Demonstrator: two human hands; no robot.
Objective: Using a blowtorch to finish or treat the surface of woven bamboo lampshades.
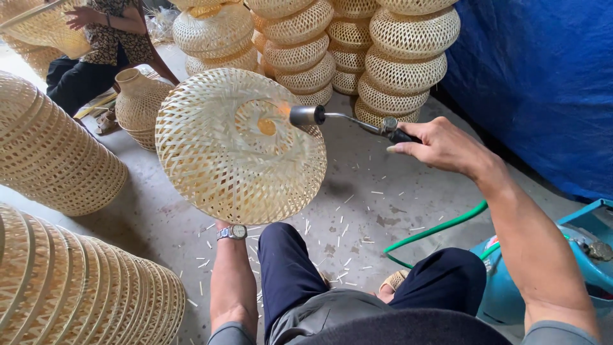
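Knees [290, 255] under shade [239, 145] (stacked lampshades [357, 51] behind)

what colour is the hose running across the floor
The hose is green; the head view shows it curving toward the blue gas cylinder.

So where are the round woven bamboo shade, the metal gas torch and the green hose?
Round woven bamboo shade [217, 166]: head view, on its woven side wall.
Metal gas torch [308, 115]: head view, on the nozzle head by the flame.
Green hose [434, 230]: head view, on its curve across the floor.
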